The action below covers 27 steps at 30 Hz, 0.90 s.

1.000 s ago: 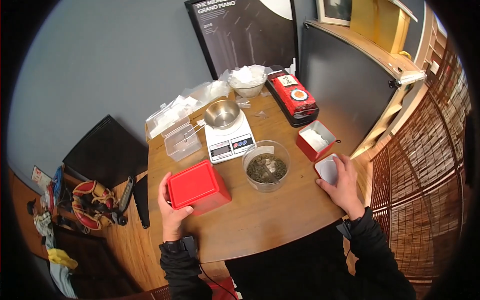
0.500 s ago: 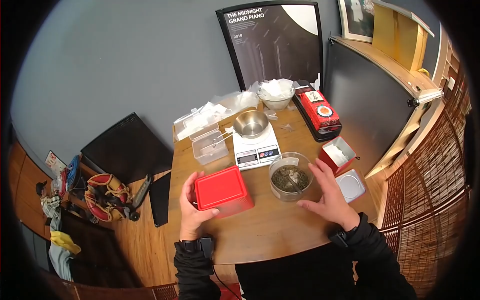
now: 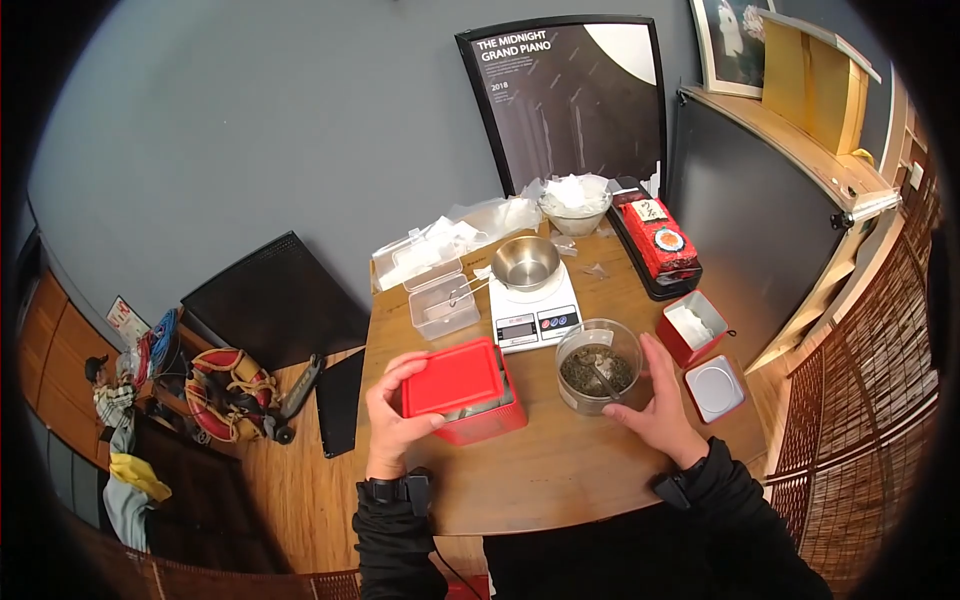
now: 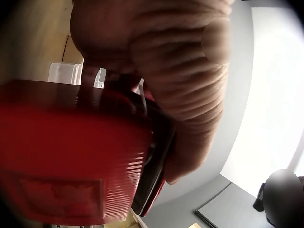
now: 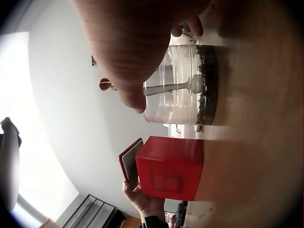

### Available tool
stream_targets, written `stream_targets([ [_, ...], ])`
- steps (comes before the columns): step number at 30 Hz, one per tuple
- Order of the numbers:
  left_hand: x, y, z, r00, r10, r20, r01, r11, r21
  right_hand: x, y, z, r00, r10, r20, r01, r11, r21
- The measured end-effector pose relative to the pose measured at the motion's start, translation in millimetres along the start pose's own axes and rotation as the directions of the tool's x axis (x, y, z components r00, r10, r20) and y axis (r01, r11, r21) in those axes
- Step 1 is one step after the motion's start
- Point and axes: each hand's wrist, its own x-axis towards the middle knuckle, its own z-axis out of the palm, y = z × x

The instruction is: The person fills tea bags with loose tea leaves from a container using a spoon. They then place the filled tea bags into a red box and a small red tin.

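My left hand (image 3: 395,415) grips the red lid (image 3: 455,380) between thumb and fingers. In the head view the lid sits askew over the red box (image 3: 485,428), whose opening shows along the right and front. The left wrist view has the lid tilted off the box's edge. My right hand (image 3: 665,405) curves round the near right side of a clear bowl (image 3: 570,395), thumb at its rim. Dried green leaves, some pale pieces and a spoon (image 5: 166,89) are in the bowl; the spoon's handle leans towards the thumb.
A kitchen scale (image 3: 535,320) carries a steel bowl (image 3: 527,264). Left of it stands a clear plastic box (image 3: 445,315). At right are a small red tin (image 3: 690,330) with white contents, its lid (image 3: 716,390), and a red package (image 3: 655,235) on a black tray.
My right hand has moved left from the tin's lid to the clear bowl. My left hand has shifted the red lid so that the box's opening shows. The head view has turned left.
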Motion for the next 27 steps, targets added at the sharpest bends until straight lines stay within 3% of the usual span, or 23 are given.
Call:
stream_targets([
  [2, -0.2, 0.1, -6.1, 0.992, 0.022, -0.128, -0.031, 0.997, -0.067, -2.1, 7.2, 0.1, 0.998, 0.063, 0.002, -0.063, 0.997, 0.053],
  [4, 3.5, -20.4, -26.1, 0.972, 0.000, -0.236, -0.062, 0.964, -0.257, -1.3, 12.5, 0.5, 0.998, 0.063, -0.001, -0.063, 0.993, 0.096],
  [6, 4.5, -32.5, -50.8, 0.939, -0.166, -0.302, 0.057, 0.939, -0.339, -1.3, 16.8, 2.4, 0.997, 0.076, -0.009, -0.074, 0.987, 0.140],
  [7, 7.7, -25.8, -45.5, 0.892, -0.230, -0.388, 0.151, 0.963, -0.222, -1.6, 18.5, 2.9, 0.996, 0.089, -0.017, -0.085, 0.979, 0.185],
  [8, 10.2, -24.4, -47.5, 0.893, -0.230, -0.388, 0.152, 0.963, -0.222, -1.4, 19.7, 3.1, 0.996, 0.090, -0.017, -0.085, 0.979, 0.185],
  [10, 13.8, -22.2, -54.3, 0.708, -0.517, -0.481, 0.492, 0.850, -0.189, -2.4, 21.6, 3.5, 0.995, 0.095, -0.018, -0.090, 0.978, 0.186],
  [12, 16.1, -30.3, -59.3, 0.671, -0.549, -0.499, 0.537, 0.823, -0.184, -2.3, 20.7, 2.9, 0.995, 0.095, -0.013, -0.091, 0.979, 0.180],
  [14, 18.9, -34.9, -68.0, 0.545, -0.646, -0.535, 0.690, 0.708, -0.152, -1.4, 19.4, 1.6, 0.996, 0.093, -0.012, -0.090, 0.981, 0.171],
  [16, 22.5, -37.7, -68.3, 0.539, -0.621, -0.568, 0.708, 0.700, -0.095, -1.1, 17.5, 0.6, 0.995, 0.096, -0.002, -0.095, 0.982, 0.161],
  [18, 26.8, -37.4, -70.8, 0.475, -0.618, -0.626, 0.782, 0.623, -0.021, -1.0, 17.4, 0.0, 0.995, 0.100, 0.002, -0.099, 0.982, 0.158],
  [23, 33.3, -46.0, -76.1, 0.460, -0.587, -0.667, 0.825, 0.559, 0.077, -0.3, 17.3, 0.0, 0.994, 0.107, 0.016, -0.108, 0.980, 0.165],
  [25, 30.4, -85.9, -103.1, 0.563, -0.508, -0.652, 0.816, 0.467, 0.341, -1.1, 19.3, 0.7, 0.995, 0.102, 0.021, -0.104, 0.979, 0.177],
  [26, 30.1, -92.9, -106.2, 0.562, -0.508, -0.653, 0.817, 0.466, 0.341, -1.3, 18.8, 0.4, 0.994, 0.103, 0.021, -0.105, 0.978, 0.178],
  [27, 29.8, -99.6, -109.5, 0.619, -0.440, -0.651, 0.782, 0.428, 0.454, -1.1, 17.6, 0.2, 0.994, 0.106, 0.018, -0.108, 0.979, 0.172],
])
